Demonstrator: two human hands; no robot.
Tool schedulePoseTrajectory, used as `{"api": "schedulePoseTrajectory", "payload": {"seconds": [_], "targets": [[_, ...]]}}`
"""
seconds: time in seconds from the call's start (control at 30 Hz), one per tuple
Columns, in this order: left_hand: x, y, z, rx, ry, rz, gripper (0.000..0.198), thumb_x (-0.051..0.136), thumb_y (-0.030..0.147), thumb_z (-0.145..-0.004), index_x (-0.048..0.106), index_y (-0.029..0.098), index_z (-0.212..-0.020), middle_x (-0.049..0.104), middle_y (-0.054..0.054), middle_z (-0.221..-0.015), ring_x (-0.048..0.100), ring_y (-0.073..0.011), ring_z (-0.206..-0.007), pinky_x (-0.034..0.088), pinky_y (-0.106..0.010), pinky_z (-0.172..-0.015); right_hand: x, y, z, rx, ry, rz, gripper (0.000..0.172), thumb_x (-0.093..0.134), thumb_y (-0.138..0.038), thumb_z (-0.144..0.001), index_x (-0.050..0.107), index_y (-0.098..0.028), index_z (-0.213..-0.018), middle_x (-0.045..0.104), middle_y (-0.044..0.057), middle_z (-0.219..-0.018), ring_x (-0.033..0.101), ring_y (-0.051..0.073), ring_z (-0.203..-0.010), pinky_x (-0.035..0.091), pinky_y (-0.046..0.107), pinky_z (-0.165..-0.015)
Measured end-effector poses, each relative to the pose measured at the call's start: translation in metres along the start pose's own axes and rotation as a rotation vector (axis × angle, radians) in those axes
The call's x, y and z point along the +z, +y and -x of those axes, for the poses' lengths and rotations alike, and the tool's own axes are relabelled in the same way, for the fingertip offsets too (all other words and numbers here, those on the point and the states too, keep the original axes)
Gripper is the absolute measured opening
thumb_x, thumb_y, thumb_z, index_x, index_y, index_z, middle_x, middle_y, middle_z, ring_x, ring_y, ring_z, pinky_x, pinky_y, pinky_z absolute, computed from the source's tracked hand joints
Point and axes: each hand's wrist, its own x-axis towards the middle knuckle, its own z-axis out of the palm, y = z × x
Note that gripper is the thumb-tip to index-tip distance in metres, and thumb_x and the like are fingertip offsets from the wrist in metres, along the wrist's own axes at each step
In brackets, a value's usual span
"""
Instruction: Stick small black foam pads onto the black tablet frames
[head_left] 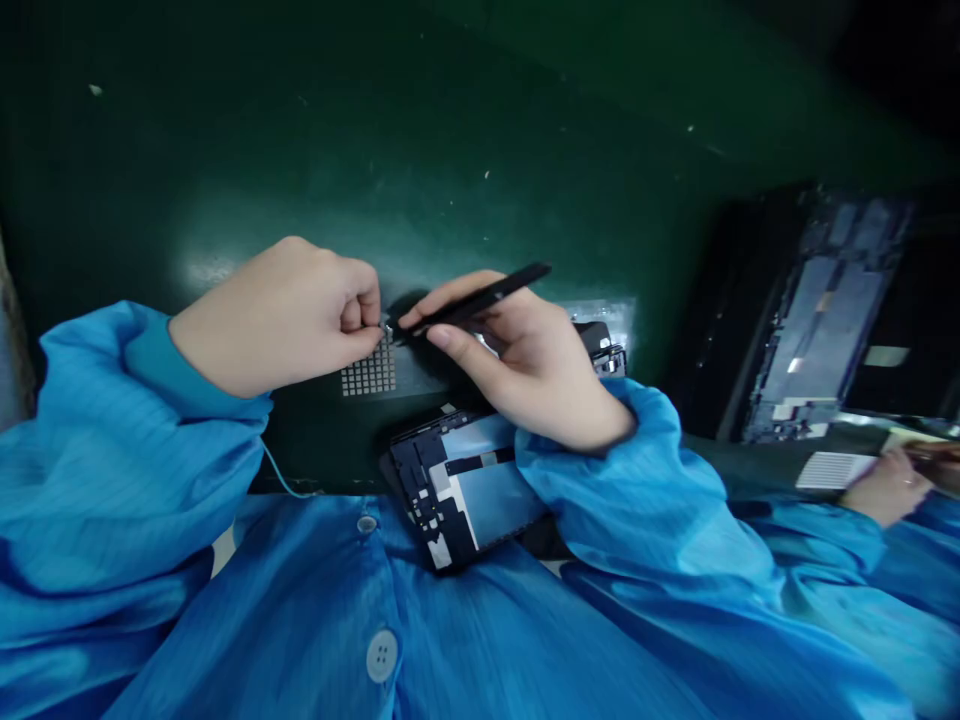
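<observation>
My left hand [289,315] is closed, thumb and forefinger pinched at the top edge of a clear sheet of small square grey pads [367,376]. What lies between those fingertips is too small to name. In my right hand [525,350] is a black tweezers-like tool [491,296], its tip pointing down-left beside the pads, close to my left fingertips. Below my right hand, near my body, a tilted opened device [480,490] shows a large blue-grey panel and black board, partly covered by my right sleeve.
Stacked device frames [817,310] stand at the right on the green table [420,120]. Behind my right wrist a clear plastic piece [619,315] lies near black parts. At the far right, another person's hand [889,487] is beside a white striped sheet [832,470].
</observation>
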Motion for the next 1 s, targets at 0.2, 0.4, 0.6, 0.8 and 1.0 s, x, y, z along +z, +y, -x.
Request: {"api": "schedulePoseTrajectory", "payload": {"seconds": [0.2, 0.4, 0.6, 0.8, 1.0], "targets": [[0.003, -0.001, -0.001, 0.013, -0.003, -0.032, 0.013, 0.067, 0.031, -0.095, 0.078, 0.026, -0.093, 0.077, 0.001, -0.077, 0.074, -0.0232, -0.078, 0.053, -0.041, -0.088, 0.005, 0.016, -0.016, 0.049, -0.03, -0.081, 0.02, 0.079, -0.038, -0.112, 0.077, -0.021, -0.123, 0.087, 0.006, -0.121, 0.085, 0.022, -0.117, 0.069, 0.037, -0.107], [0.005, -0.004, -0.002, 0.103, 0.055, -0.028, 0.014, 0.064, 0.032, -0.094, 0.075, 0.026, -0.088, 0.076, 0.004, -0.071, 0.072, -0.0189, -0.072, 0.05, -0.035, -0.075, 0.006, 0.013, -0.016, 0.066, -0.016, -0.067, 0.027, 0.079, -0.046, -0.111, 0.078, -0.021, -0.123, 0.087, 0.006, -0.121, 0.084, 0.022, -0.117, 0.07, 0.037, -0.107], [0.0, 0.0, 0.0, 0.026, -0.004, -0.039, 0.021, 0.062, 0.037, -0.094, 0.08, 0.027, -0.096, 0.081, 0.001, -0.08, 0.079, -0.0239, -0.089, 0.057, -0.037, -0.092, -0.001, 0.013, -0.026, 0.045, -0.042, -0.029, 0.026, 0.082, -0.05, -0.108, 0.081, -0.024, -0.113, 0.088, 0.004, -0.116, 0.086, 0.023, -0.112, 0.071, 0.04, -0.106], [-0.002, 0.002, 0.0, -0.015, -0.002, -0.031, 0.021, 0.061, 0.04, -0.09, 0.076, 0.026, -0.086, 0.08, 0.002, -0.076, 0.078, -0.0219, -0.082, 0.054, -0.034, -0.083, 0.019, -0.012, 0.055, 0.117, 0.446, -0.152, 0.01, 0.078, -0.026, -0.112, 0.08, -0.028, -0.121, 0.09, 0.001, -0.112, 0.088, 0.018, -0.103, 0.074, 0.034, -0.095], [-0.004, -0.002, 0.004, 0.025, -0.026, -0.039, 0.031, 0.059, 0.047, -0.099, 0.077, 0.023, -0.097, 0.08, 0.002, -0.081, 0.075, -0.0209, -0.084, 0.052, -0.032, -0.085, 0.067, -0.002, 0.117, 0.083, 0.808, -0.002, 0.016, 0.075, -0.018, -0.109, 0.077, -0.028, -0.122, 0.088, 0.004, -0.107, 0.087, 0.023, -0.104, 0.073, 0.043, -0.097]]}}
